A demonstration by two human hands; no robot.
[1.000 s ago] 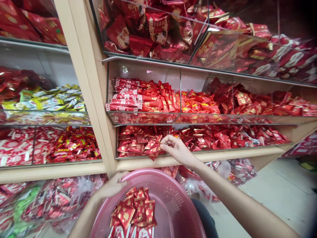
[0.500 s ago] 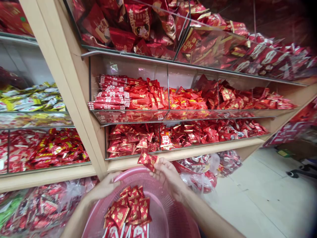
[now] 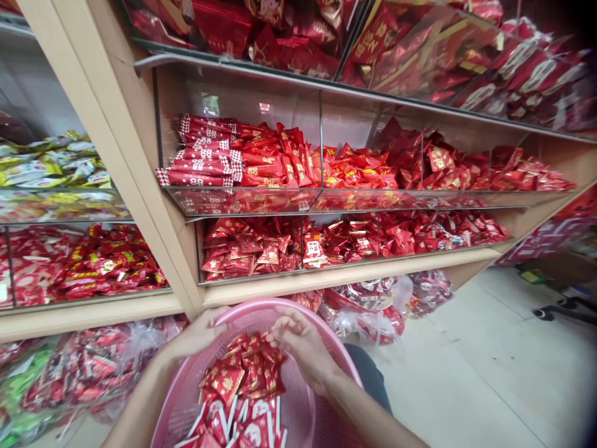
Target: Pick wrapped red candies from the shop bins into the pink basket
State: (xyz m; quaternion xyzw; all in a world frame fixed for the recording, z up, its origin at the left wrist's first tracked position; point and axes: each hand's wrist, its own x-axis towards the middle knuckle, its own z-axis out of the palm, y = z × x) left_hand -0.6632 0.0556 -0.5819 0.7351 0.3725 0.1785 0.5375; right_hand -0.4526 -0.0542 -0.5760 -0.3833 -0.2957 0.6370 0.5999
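Observation:
A pink mesh basket stands at the bottom centre, below the shelves. Inside it lie several red packets with gold print and, nearer me, red and white packets. My left hand grips the basket's left rim, thumb over the edge. Over the basket's right half is my right hand, its fingers bent and partly apart, their tips beside the top of the gold-printed pile. No packet shows clearly between those fingers.
Shelf bins ahead hold red wrapped sweets, with long red packets above. Yellow packets fill a bin at left. Bagged goods sit under the shelf on the tiled floor. A wheeled base stands at right.
The red packet that my right hand held above the far rim is now down at the pile. My right hand has moved down into the basket and loosened. The shelves sit slightly higher in view.

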